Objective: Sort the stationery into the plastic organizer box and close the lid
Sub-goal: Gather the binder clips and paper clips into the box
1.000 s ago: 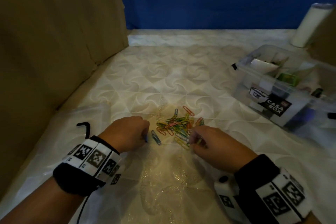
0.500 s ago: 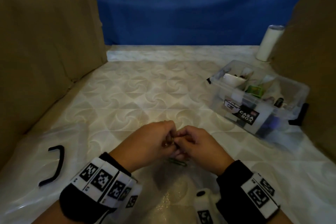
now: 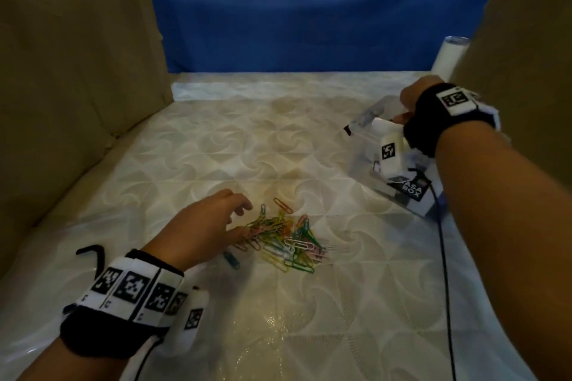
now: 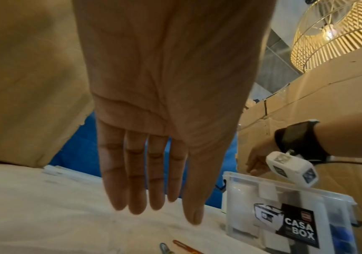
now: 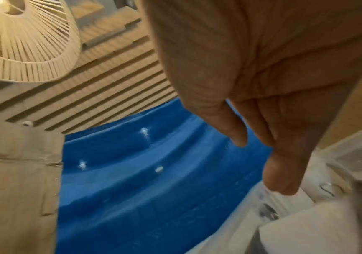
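A pile of coloured paper clips [image 3: 286, 238] lies on the white patterned cloth in front of me. My left hand [image 3: 238, 216] hovers at the pile's left edge with straight, spread fingers [image 4: 135, 197], holding nothing. The clear plastic organizer box [image 3: 365, 130] with a black "CASA BOX" label [image 4: 299, 226] stands open at the right. My right hand [image 3: 410, 99] hangs over its far side, fingers [image 5: 281, 178] loose and pointing down into a compartment, nothing between them. A paper clip [image 5: 327, 189] lies inside the box.
The clear lid with a black handle [image 3: 93, 252] lies at the near left. Cardboard walls [image 3: 71, 71] close in both sides, with a blue backdrop [image 3: 309, 9] behind. A white cylinder [image 3: 448, 56] stands at the back right. A black cable [image 3: 445, 257] trails from my right wrist.
Both hands were together over the clips. The right hand has since moved up and right to the box, and the left hand has opened over the pile.
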The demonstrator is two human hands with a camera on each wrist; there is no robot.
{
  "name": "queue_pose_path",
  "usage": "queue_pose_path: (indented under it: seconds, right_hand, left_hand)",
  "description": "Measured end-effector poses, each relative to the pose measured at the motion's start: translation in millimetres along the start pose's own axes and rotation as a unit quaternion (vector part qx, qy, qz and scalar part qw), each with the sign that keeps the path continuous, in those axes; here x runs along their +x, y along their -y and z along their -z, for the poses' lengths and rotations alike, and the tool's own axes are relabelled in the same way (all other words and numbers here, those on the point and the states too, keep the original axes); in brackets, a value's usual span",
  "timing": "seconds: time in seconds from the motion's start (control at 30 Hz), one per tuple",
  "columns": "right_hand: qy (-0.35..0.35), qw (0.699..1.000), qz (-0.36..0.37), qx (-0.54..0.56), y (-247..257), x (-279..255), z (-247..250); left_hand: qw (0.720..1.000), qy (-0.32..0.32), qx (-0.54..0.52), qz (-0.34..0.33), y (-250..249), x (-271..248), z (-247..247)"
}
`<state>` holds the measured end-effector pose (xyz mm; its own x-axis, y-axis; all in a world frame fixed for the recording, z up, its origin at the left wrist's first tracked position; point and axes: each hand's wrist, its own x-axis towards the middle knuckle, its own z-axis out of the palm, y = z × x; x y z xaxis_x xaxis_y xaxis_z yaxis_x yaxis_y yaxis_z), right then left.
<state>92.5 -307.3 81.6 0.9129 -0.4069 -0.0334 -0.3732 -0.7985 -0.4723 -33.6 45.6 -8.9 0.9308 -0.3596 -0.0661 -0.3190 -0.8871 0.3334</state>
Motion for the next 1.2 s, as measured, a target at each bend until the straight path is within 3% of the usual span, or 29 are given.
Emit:
queue_pose_path:
  seconds: [0.1,0.2,0.23,0.3,0.37,0.43,0.5,0.63,0.77,0.87,1.07,1.2]
  right_hand:
    - [-0.022,0.999,0.036,-0.029,9.4,-14.6,-5.5]
    - [-0.110,0.975,0.112,0.156,11.5,-61.0,-28.5]
    - [-0.103,0.970,0.153,0.158,7.6,-82.8,-41.8]
    - [0.019,0.976,0.204,0.076,-1.8,-118.7,-75.8]
    - [0.174,0.967,0.186,0.003,-9.5,-144.1,-102.7]
    - [0.264,0.951,0.156,-0.044,-11.2,-158.4,-116.9]
    - [0.304,0.939,0.142,-0.077,-8.9,-166.5,-126.1]
    - [0.299,0.932,0.168,-0.120,-0.9,-174.6,-138.8]
    - [0.296,0.926,0.193,-0.129,4.6,-168.8,-143.0]
    - [0.299,0.923,0.202,-0.132,7.5,-159.9,-143.7]
    - [0.268,0.929,0.221,-0.132,6.0,-157.1,-148.4]
    - [0.284,0.927,0.218,-0.111,13.6,-165.1,-153.5]
  left_hand:
    - [0.996,0.071,0.000,0.053,18.8,-5.2,1.6]
    - [0.983,0.157,-0.008,0.093,29.4,-4.5,-5.1]
    - [0.979,0.175,-0.010,0.102,30.5,-2.6,-8.9]
    - [0.975,0.193,-0.013,0.110,28.8,5.4,-14.6]
    - [0.976,0.190,-0.022,0.103,22.4,15.2,-18.0]
    - [0.981,0.171,-0.029,0.083,11.0,23.3,-22.4]
    - [0.987,0.146,-0.035,0.057,-2.7,30.7,-27.8]
    - [0.995,0.103,-0.014,0.007,-19.1,43.3,-29.6]
    - [0.980,0.180,0.060,-0.065,-23.6,47.1,-26.0]
    - [0.977,0.179,0.079,-0.088,-18.7,47.9,-23.3]
    - [0.990,0.111,0.062,-0.064,-16.7,39.4,-24.5]
    - [0.994,0.086,0.052,-0.045,-16.0,34.9,-29.1]
